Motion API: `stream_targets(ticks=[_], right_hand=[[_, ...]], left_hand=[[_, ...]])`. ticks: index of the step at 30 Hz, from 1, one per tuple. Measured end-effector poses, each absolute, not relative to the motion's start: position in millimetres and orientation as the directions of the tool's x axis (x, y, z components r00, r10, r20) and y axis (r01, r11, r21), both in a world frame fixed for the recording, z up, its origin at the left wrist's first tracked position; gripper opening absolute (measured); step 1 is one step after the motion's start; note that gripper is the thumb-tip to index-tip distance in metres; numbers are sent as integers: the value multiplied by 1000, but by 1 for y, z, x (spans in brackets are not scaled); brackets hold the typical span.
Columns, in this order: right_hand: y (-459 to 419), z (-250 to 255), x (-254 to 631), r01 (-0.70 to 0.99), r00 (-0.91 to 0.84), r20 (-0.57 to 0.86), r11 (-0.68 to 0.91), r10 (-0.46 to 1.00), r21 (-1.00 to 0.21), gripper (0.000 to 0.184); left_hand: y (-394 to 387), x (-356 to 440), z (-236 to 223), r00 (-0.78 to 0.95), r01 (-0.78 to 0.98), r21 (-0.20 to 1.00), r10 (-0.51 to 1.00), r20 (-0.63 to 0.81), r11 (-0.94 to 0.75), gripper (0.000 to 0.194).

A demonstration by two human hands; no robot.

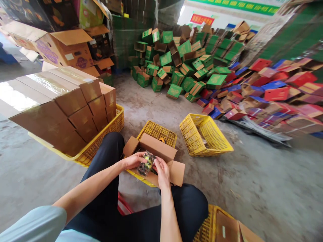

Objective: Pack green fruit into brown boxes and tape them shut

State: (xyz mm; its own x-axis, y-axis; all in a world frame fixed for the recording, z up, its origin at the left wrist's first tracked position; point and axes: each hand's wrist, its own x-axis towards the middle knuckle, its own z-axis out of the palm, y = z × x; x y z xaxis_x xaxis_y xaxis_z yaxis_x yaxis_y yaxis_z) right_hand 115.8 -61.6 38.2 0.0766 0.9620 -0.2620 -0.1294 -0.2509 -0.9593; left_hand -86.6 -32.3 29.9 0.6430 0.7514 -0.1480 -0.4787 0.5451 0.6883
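Note:
Between my two hands is a small clear plastic packet point(146, 162) with dark and yellow-green contents that I cannot make out. My left hand point(134, 160) pinches its left side, and my right hand point(161, 170) grips its right edge. Directly beneath lies an open cardboard box point(157, 147), flaps spread outward; the packet and my hands hide most of its inside. The box rests on an upturned-looking yellow plastic crate point(168, 135) between my knees. A small orange and black item point(162, 139) lies on that crate behind the box.
Left of me, taped cardboard boxes point(70, 104) fill a long yellow crate point(119, 117). Another yellow crate point(209, 134) stands tilted ahead right. A crate with cardboard point(224, 228) sits by my right knee. Green cartons point(174, 90) and red-blue cartons point(276, 94) lie heaped on the concrete floor beyond.

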Motion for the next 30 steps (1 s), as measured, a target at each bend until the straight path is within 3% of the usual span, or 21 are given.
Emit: stream_targets(ticks=[3, 10, 14, 18, 25, 30], right_hand=[[-64, 40, 113, -158, 59, -246, -235, 967, -959, 43], [-64, 45, 115, -188, 67, -240, -224, 969, -956, 44], [-64, 49, 115, -113, 27, -218, -214, 975, -970, 49], [-64, 47, 117, -37, 44, -208, -207, 977, -978, 42], [-61, 43, 127, -78, 228, -158, -144, 961, -986, 42], [-62, 48, 124, -133, 193, -198, -174, 961, -976, 44]], left_hand=[[-34, -86, 31, 655, -454, 715, 743, -137, 532, 59], [-36, -84, 28, 572, -367, 828, 805, -159, 425, 60], [-38, -87, 31, 629, -257, 878, 760, -164, 403, 58], [-40, -89, 33, 677, -134, 899, 701, -224, 417, 54], [-36, -87, 28, 543, -251, 827, 780, -311, 504, 65], [-32, -87, 20, 429, -313, 830, 849, -310, 461, 61]])
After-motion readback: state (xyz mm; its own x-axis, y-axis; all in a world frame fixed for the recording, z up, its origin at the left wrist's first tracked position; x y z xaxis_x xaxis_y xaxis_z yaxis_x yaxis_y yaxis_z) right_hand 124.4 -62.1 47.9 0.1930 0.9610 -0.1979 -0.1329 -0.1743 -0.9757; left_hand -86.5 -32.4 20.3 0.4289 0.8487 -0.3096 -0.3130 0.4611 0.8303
